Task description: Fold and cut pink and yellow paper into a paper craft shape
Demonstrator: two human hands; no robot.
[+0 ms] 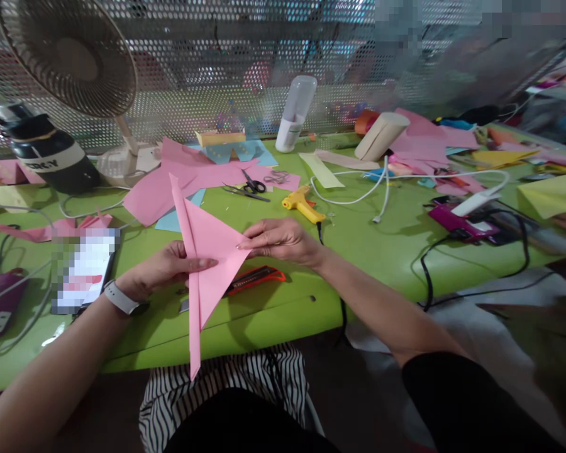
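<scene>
From the head camera, a folded pink paper triangle (pixel 207 264) is held above the near edge of the green desk (pixel 368 251). The left hand (pixel 163 270) grasps its long folded edge with thumb across the face; the right hand (pixel 283 242) pinches its right-hand corner. Beyond the paper lie a yellow glue gun (pixel 302 204) and scissors (pixel 249 187); an orange utility knife (pixel 257 277) lies just beneath it.
</scene>
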